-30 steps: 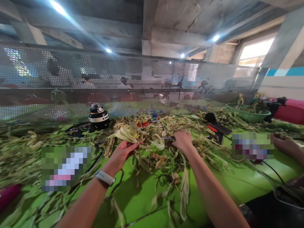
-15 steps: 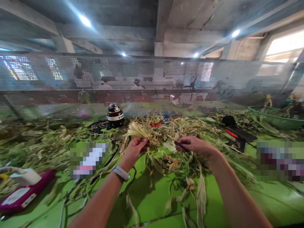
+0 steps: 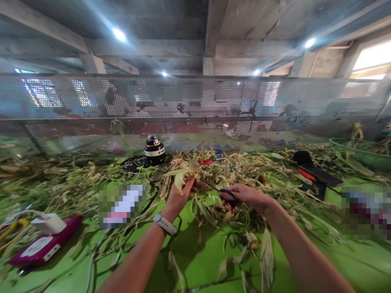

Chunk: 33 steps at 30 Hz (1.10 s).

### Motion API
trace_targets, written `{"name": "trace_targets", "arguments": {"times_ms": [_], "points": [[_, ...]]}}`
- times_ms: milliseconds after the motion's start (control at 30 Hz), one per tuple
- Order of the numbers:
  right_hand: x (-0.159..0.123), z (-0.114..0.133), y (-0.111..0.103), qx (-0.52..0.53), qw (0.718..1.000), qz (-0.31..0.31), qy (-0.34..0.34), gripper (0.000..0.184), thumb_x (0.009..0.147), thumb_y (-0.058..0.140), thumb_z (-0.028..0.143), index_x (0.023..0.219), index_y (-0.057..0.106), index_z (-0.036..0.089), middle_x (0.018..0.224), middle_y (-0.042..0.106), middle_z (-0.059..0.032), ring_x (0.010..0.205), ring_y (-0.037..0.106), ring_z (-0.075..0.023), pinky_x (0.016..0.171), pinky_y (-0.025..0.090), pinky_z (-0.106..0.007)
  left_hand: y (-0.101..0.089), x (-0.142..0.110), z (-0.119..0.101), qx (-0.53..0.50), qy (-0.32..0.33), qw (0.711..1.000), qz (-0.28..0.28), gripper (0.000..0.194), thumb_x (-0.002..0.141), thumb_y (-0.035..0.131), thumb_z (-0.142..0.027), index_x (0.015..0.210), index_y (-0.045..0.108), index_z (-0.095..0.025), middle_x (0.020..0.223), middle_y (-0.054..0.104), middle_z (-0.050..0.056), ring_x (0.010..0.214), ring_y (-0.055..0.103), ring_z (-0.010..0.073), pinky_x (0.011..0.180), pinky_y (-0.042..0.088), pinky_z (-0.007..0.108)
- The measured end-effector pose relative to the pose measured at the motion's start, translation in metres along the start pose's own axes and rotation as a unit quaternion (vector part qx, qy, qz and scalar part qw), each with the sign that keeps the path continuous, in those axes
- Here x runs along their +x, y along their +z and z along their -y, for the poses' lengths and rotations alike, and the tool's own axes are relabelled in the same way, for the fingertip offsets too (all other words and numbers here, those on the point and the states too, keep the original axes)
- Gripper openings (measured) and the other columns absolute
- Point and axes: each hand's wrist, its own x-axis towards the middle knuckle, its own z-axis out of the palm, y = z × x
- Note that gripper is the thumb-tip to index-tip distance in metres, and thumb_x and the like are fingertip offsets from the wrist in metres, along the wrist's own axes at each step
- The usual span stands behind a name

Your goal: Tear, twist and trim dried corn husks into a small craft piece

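Observation:
My left hand [image 3: 181, 195], with a pale watch on the wrist, pinches a yellowish dried corn husk [image 3: 181, 178] whose strips fan out to the left. In my right hand [image 3: 246, 196] is a pair of black-handled scissors [image 3: 228, 194], its handles around my fingers. The blades point left toward the base of the husk, close to my left fingertips; whether they touch it I cannot tell. Loose dried husks [image 3: 244, 167] lie in a heap behind both hands, and more strips are scattered below them.
A black-and-white rounded device [image 3: 154, 150] stands at the back. A magenta power strip [image 3: 45, 244] with a white plug lies left. At right are a dark phone [image 3: 322, 175] and a green basket [image 3: 363, 152]. A perforated metal screen [image 3: 195, 97] spans the far side of the green table [image 3: 201, 252].
The scissors have turned and their blades now reach toward the husk in my left hand. The husk has tilted, its strips drooping over my fingers. The whole view has shifted slightly.

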Motion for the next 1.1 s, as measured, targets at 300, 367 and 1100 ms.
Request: {"name": "trace_targets", "arguments": {"times_ms": [300,367,1100], "points": [[0.004,-0.002,0.005,0.024,1.000,0.013,-0.016,0.049,0.072,0.057,0.059,0.068,0.063,0.010,0.055,0.060,-0.0002,0.043,0.038,-0.0047,0.043,0.025,-0.020,-0.001,0.000,0.004,0.090,0.075,0.993,-0.009,0.028,0.074,0.058,-0.035,0.094,0.060,-0.015,0.094,0.068,0.010,0.089,0.064,0.0231,0.072,0.052,0.033],[0.006,-0.003,0.008,0.029,0.999,0.004,-0.016,0.049,0.071,0.057,0.060,0.068,0.061,0.011,0.054,0.060,0.0005,0.043,0.039,-0.0051,0.043,0.025,-0.020,-0.001,0.000,0.006,0.091,0.058,0.994,0.001,0.026,0.075,0.057,-0.035,0.092,0.057,-0.016,0.084,0.069,0.009,0.081,0.065,0.0229,0.066,0.053,0.032],[0.017,-0.003,0.036,0.081,0.992,-0.089,-0.038,0.051,0.059,0.065,0.064,0.061,0.046,0.016,0.051,0.049,0.0053,0.047,0.045,-0.0072,0.048,0.029,-0.020,-0.007,0.000,0.006,0.210,0.094,0.973,-0.020,0.025,0.083,0.043,-0.032,0.097,0.058,-0.019,0.082,0.067,0.013,0.076,0.065,0.0259,0.066,0.052,0.038]]}}
